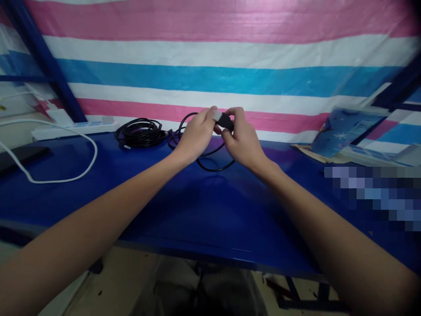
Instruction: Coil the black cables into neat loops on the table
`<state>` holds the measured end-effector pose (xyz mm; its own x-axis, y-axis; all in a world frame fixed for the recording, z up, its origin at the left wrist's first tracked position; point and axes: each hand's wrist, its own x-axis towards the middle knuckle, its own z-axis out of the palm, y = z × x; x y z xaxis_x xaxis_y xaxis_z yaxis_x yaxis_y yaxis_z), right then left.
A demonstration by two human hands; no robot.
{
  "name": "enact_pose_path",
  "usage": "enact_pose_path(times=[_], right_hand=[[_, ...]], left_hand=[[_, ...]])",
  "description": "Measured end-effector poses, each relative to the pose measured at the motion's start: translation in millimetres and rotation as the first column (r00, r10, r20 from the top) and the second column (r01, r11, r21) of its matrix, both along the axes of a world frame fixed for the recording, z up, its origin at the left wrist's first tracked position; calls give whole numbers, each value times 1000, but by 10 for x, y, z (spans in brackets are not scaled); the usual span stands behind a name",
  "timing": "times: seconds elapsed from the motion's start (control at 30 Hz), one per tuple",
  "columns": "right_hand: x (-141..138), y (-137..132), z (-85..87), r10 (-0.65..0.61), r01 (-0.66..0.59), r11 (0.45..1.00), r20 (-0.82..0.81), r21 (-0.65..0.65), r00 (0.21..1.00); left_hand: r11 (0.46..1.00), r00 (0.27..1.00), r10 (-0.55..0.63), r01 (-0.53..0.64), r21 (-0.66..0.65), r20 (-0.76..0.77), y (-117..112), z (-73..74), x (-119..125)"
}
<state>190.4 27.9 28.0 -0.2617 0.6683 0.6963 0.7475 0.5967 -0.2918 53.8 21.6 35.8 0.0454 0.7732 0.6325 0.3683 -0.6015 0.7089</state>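
Observation:
Both my hands are raised over the far part of the desk, close together around a cable connector [226, 121]. Its body is black, and a pale grey end points toward my left hand [198, 132]. That hand's thumb and fingers close on the pale end. My right hand [242, 137] pinches the black body between thumb and bent forefinger. A black cable [213, 170] loops behind and below my hands. Fingers hide part of the connector, so its exact type does not show.
On the blue desk [204, 219], a coiled black cable [141, 134] lies left of my hands. Further left are a white power strip [77, 128], a white cord [94, 160] and a dark flat device [24, 159]. A blue packet [345, 131] stands at right, near a blurred-out patch.

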Motion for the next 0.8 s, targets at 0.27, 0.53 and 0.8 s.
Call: enact_pose_path(times=[0.27, 0.53, 0.8], right_hand=[[72, -56, 54, -26, 4, 998, 340, 64, 940], [113, -23, 50, 42, -46, 999, 283, 5, 958], [268, 253, -77, -55, 63, 992, 73, -109, 996]], left_hand=[[823, 891, -449, 383, -420, -67, -39, 156, -209], [832, 794, -507, 347, -433, -337, -185, 247, -211], [943, 832, -332, 285, -171, -445, -84, 176, -244]])
